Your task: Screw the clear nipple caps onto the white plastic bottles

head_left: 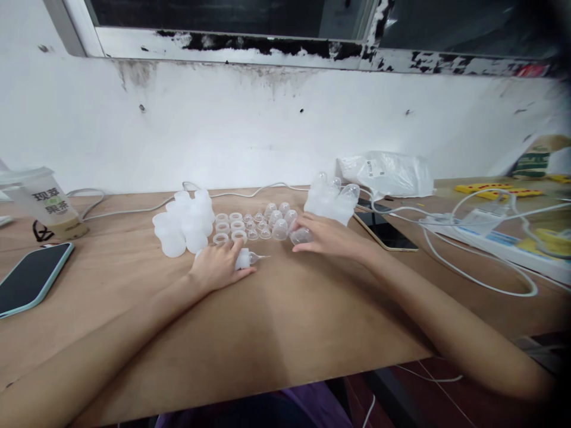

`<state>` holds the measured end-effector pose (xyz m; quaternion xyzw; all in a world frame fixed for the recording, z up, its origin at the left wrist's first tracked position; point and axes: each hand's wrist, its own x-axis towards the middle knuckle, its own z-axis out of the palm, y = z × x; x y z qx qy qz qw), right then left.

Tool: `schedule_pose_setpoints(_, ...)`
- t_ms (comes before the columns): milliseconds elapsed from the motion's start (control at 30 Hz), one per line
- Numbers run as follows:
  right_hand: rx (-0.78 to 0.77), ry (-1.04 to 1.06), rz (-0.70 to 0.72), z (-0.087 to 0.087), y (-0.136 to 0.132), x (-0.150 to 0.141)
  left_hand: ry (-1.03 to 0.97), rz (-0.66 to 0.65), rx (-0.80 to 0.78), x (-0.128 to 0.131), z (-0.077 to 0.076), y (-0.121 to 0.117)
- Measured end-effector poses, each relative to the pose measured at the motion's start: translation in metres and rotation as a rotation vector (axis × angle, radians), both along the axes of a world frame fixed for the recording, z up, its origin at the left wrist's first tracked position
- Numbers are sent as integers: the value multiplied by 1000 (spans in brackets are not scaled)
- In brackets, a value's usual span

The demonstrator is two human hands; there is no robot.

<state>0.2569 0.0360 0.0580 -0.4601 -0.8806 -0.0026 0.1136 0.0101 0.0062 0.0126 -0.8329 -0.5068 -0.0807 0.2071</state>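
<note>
My left hand (pixel 219 267) lies on the wooden table (pixel 285 321) and grips a small white bottle (pixel 244 259) with a clear pointed tip, lying on its side and pointing right. My right hand (pixel 328 236) rests further right, its fingers closed around a clear dome-shaped cap (pixel 301 236). Between and behind the hands lie rows of white rings (pixel 229 226) and clear caps (pixel 274 217). A cluster of white bottles (pixel 185 223) stands to the left of them. Assembled capped bottles (pixel 332 199) stand just behind my right hand.
A phone (pixel 31 276) lies at the left, beside a plastic drink cup (pixel 51 205). Another phone (pixel 386 232) lies right of my right hand. White cables (pixel 473 261), a power strip (pixel 491 235) and a plastic bag (pixel 388 172) fill the right. A white wall stands behind.
</note>
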Motion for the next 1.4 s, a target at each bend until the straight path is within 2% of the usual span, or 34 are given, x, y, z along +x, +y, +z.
schedule_pose_setpoints(100,-54,-116,-114,-1,7,13,25,-1,0,0,-1,1)
schedule_pose_setpoints(200,-81,-35,-179,-13,10,12,38,3,5,2,0,1)
schedule_pose_setpoints(333,-30,80,-202,-26,12,6,45,5,9,2,0,1)
schedule_pose_setpoints(467,20,79,-259,-23,11,3,29,-5,-3,2,0,1)
schedule_pose_setpoints(600,47,79,-212,-22,11,4,19,-8,-11,2,0,1)
schedule_pose_setpoints(767,64,67,-221,-27,18,6,-2,-21,-21,2,0,0)
schedule_pose_setpoints(900,168,92,-262,-16,9,-2,16,-12,4,2,0,0)
schedule_pose_setpoints(967,242,165,-195,-11,-1,-13,22,-22,22,4,-1,1)
schedule_pose_setpoints(1033,167,254,-61,-13,-12,-27,10,-47,43,7,-3,1)
schedule_pose_setpoints(1133,-138,269,91,-29,-25,-48,-22,-115,63,13,-5,0)
schedule_pose_setpoints(1267,-219,253,34,-48,-27,-61,-53,-166,78,17,-8,0)
schedule_pose_setpoints(1400,-259,274,19,-50,-19,-61,-101,-111,100,16,-10,4)
